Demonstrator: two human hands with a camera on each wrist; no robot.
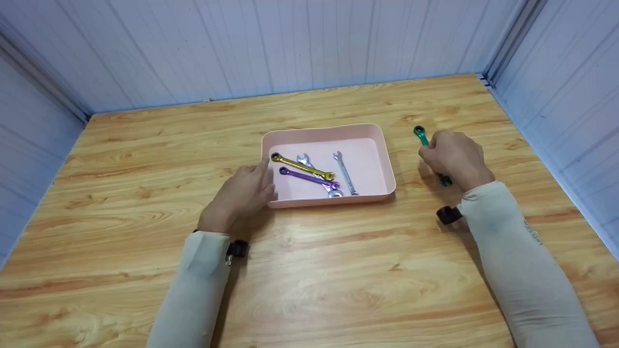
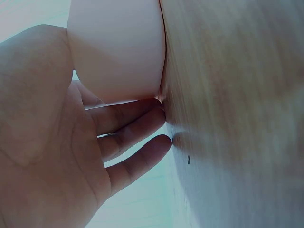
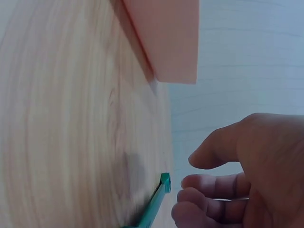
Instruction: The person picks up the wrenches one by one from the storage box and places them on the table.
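A pink tray (image 1: pixel 333 199) stands on the table and holds several wrenches: a yellow wrench (image 1: pixel 302 166), a purple wrench (image 1: pixel 308 178) and silver ones, such as the silver wrench (image 1: pixel 345 173) on the right. My left hand (image 1: pixel 242 193) rests against the tray's left side; its fairly straight fingers (image 2: pixel 137 161) reach down to the tabletop beside the tray wall (image 2: pixel 118 52). Right of the tray lies a green wrench (image 1: pixel 420 134), partly hidden under my right hand (image 1: pixel 454 155). The right wrist view shows loosely bent fingers (image 3: pixel 213 185) apart from the green wrench (image 3: pixel 154 204).
The wood-grain table (image 1: pixel 309 270) is bordered by pale panel walls (image 1: pixel 290 43) at the back and both sides. Dark wrist cameras (image 1: pixel 449 215) sit at both sleeve cuffs.
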